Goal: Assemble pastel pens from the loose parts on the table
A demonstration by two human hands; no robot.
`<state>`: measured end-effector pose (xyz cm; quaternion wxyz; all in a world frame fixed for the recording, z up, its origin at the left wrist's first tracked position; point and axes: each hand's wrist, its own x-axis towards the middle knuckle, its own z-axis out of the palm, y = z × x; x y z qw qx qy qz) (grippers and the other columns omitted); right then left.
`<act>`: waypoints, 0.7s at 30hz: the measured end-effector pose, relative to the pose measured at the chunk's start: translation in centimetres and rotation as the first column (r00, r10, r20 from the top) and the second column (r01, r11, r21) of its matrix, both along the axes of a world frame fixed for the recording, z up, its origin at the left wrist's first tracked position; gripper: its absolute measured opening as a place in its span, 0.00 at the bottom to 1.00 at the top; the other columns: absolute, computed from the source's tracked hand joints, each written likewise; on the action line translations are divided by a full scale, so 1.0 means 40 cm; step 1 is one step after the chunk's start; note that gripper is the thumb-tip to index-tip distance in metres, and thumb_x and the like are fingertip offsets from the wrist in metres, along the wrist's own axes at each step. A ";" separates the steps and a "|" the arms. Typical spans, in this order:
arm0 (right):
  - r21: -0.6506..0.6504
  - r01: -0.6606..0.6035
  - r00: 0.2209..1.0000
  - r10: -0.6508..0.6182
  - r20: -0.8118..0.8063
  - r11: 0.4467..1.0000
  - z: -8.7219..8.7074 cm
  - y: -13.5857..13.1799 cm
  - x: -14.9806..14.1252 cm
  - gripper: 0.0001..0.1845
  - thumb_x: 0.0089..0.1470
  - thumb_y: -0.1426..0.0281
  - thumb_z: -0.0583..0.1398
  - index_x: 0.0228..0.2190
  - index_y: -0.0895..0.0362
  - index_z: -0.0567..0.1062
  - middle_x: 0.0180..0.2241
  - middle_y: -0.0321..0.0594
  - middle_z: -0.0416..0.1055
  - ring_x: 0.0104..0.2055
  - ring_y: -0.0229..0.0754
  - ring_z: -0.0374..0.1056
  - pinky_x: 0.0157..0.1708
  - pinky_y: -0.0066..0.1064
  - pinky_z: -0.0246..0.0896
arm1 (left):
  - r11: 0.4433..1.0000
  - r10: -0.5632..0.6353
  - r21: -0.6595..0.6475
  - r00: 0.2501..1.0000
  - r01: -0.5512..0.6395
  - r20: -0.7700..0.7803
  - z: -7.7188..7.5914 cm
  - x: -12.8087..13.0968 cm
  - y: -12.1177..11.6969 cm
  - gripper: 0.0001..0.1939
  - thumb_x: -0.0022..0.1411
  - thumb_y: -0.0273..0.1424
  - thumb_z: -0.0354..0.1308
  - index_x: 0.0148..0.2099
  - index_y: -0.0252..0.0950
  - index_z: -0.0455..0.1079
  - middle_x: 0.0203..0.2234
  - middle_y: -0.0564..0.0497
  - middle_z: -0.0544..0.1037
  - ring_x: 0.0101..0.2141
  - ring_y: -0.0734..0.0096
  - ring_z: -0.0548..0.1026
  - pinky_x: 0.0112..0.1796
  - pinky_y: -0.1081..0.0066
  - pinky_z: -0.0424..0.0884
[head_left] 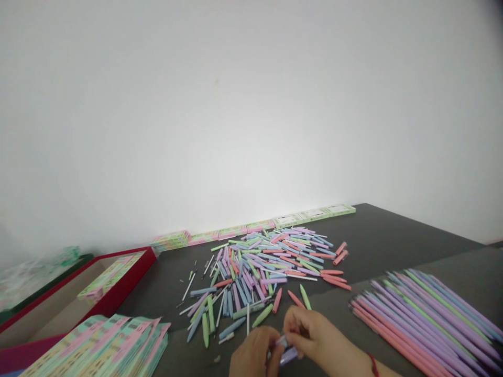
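Both my hands meet at the bottom centre of the view, over the dark table (393, 235). My left hand (253, 353) and my right hand (314, 337) are closed together on a small lilac pen part (286, 355), each pinching one end. A red cord circles my right wrist. Just beyond my fingers lies a loose heap of pastel pen parts (267, 267): blue, green, pink and lilac barrels and caps, with thin white refills at its left side.
A row of finished pastel pens (428, 314) lies at the right. Flat pink-and-green packaging cards (102, 345) are stacked at bottom left. A red-rimmed tray (118, 293) holds more cards. Flat boxes (275, 224) line the white wall.
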<state>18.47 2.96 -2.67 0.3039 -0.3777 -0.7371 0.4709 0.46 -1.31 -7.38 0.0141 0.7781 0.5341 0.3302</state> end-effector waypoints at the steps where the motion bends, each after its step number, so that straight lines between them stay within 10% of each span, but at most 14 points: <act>1: -0.070 -0.003 1.000 0.001 -0.029 0.998 0.004 0.008 0.004 0.03 0.47 0.76 0.55 0.26 0.57 0.66 0.19 0.27 0.59 0.21 0.32 0.58 0.20 0.22 0.52 | 1.000 0.006 0.013 1.000 -0.006 0.010 0.003 0.002 0.001 0.07 0.57 0.28 0.56 0.39 0.41 0.66 0.25 0.56 0.73 0.23 0.71 0.71 0.25 0.75 0.64; 10: -0.201 0.023 0.996 -0.040 -0.084 0.979 0.046 0.057 0.069 0.08 0.46 0.67 0.58 0.24 0.55 0.62 0.17 0.25 0.61 0.17 0.32 0.61 0.18 0.23 0.58 | 0.990 -0.084 0.078 0.935 0.118 -0.344 -0.015 0.005 0.019 0.12 0.47 0.29 0.68 0.31 0.41 0.67 0.26 0.55 0.74 0.30 0.65 0.72 0.32 0.69 0.64; 21: 0.011 0.009 0.996 -0.009 0.084 1.000 0.075 0.018 0.067 0.05 0.51 0.71 0.57 0.26 0.55 0.64 0.20 0.27 0.59 0.18 0.32 0.60 0.16 0.21 0.59 | 0.977 -0.134 0.187 0.981 0.107 0.140 -0.010 -0.007 0.031 0.07 0.63 0.32 0.50 0.34 0.39 0.67 0.28 0.51 0.72 0.31 0.66 0.71 0.33 0.69 0.68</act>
